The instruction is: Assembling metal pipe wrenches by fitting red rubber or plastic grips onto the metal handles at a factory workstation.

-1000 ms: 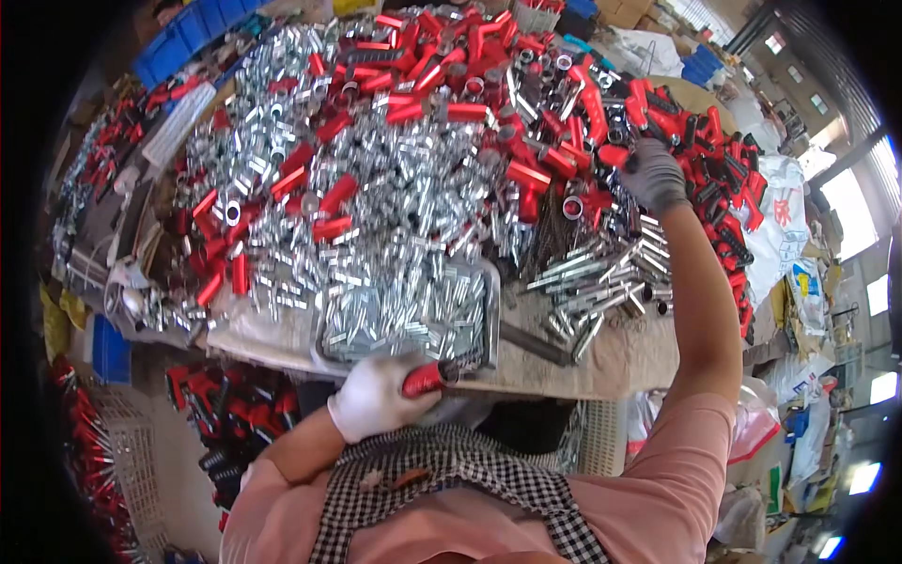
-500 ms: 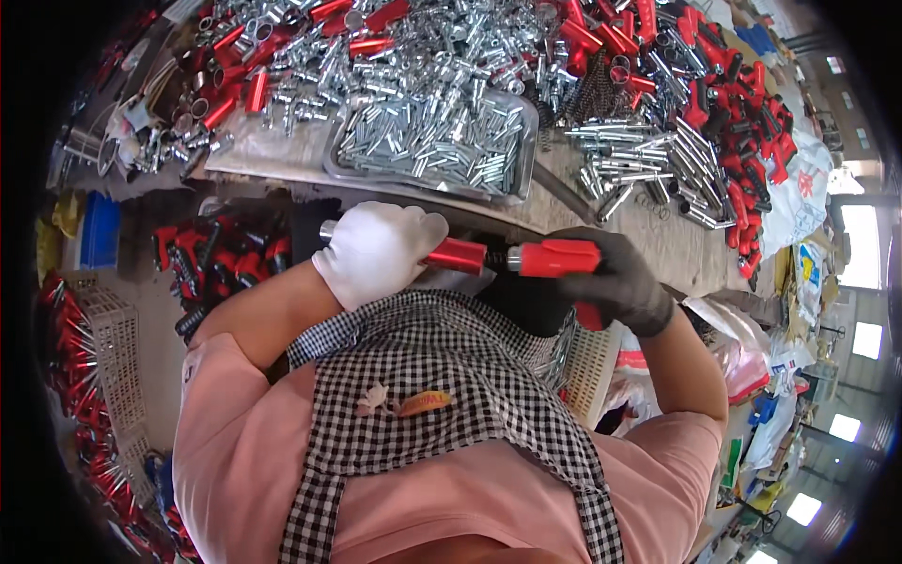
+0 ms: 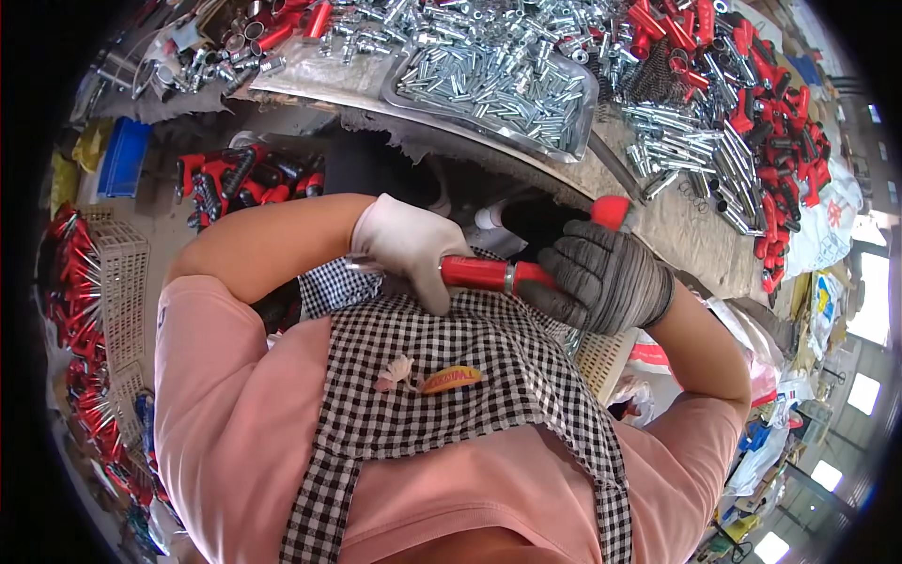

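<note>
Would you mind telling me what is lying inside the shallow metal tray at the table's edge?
The shallow metal tray holds a loose heap of small silver metal pins. Its floor beneath them is covered, so nothing else can be made out.

Both forearms are bent inward and meet in front of the chest. The left hand in a white fabric glove (image 3: 409,246) is closed in a fist. The right hand in a dark grey knitted glove (image 3: 601,279) is also curled closed, very near the left one.
</note>
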### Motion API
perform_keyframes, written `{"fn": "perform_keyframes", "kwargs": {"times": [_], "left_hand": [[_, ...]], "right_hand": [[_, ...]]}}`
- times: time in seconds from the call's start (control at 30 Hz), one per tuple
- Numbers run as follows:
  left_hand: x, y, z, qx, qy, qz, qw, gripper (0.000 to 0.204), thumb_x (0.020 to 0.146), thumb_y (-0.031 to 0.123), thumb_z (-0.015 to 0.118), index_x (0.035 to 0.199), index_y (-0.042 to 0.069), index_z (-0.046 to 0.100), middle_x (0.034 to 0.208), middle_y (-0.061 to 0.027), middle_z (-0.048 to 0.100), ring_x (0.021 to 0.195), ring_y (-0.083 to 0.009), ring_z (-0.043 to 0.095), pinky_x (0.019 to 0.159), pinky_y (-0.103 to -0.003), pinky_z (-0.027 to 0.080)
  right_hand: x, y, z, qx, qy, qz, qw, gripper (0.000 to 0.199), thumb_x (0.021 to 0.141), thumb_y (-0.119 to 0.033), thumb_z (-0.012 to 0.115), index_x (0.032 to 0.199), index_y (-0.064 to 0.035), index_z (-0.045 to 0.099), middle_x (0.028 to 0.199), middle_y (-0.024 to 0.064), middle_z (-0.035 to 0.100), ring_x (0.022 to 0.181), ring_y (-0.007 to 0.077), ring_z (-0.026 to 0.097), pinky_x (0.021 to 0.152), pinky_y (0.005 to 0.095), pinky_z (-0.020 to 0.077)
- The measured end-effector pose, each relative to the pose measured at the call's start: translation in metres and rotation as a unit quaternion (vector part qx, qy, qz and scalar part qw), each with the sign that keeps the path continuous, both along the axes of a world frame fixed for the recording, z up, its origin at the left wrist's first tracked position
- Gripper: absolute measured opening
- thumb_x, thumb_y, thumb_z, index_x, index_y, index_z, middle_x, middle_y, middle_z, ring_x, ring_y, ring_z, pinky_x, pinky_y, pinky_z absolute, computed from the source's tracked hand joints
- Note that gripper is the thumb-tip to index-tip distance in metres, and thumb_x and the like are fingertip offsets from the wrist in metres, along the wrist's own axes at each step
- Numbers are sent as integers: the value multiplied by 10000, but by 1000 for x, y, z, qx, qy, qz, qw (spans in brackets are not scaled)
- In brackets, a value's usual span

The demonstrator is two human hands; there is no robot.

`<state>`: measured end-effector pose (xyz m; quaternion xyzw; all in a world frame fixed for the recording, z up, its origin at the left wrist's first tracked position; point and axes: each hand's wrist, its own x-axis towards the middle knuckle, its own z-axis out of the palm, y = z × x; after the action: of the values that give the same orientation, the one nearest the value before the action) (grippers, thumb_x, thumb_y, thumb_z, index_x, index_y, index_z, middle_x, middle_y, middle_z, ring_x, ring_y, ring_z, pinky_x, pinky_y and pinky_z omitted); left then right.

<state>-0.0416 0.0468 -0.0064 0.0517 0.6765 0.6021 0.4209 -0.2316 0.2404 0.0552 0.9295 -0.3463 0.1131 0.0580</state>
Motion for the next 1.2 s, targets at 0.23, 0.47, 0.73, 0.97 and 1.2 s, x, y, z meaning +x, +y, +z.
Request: {"fn": "perform_keyframes", "kwargs": {"times": [0.23,0.47,0.73,0.97,1.2], "left_hand": [[5,14,9,-116,154,22,981,220,743,186,694,784,-14,612,667,-108,628,584,-253,593,576,-365,481],[4,5,16,-509,484,131,699,103,748,180,624,770,82,604,627,-105,581,576,-286,637,532,-411,502],[-29,-62,46,-538,705,39,460,144,708,225,643,662,112,568,592,-19,520,501,-180,559,448,-331,437],[-53,-80,75,-461,708,-24,535,158,733,220,637,667,107,549,570,-56,539,476,-246,575,428,-385,462],[-8,-52,14,-239,340,71,907,328,766,337,746,894,47,662,757,-130,661,674,-257,652,621,-417,516]], "right_hand": [[6,7,-9,-18,-17,30,999,388,640,-182,703,1019,-100,704,882,106,620,758,265,624,657,389,534],[30,25,-59,278,-437,-388,762,472,767,-135,753,1208,-42,614,1024,92,692,894,229,680,757,345,561],[40,-14,-59,512,-820,-195,166,601,804,-268,731,1290,-18,480,877,50,616,702,147,608,653,277,541],[68,-21,-42,471,-878,-81,39,815,910,-660,459,1482,-91,340,984,88,656,702,215,626,614,372,515],[49,-17,-13,357,-718,-247,544,636,864,-475,572,1353,-75,497,1039,117,674,766,232,668,671,384,541]]}}
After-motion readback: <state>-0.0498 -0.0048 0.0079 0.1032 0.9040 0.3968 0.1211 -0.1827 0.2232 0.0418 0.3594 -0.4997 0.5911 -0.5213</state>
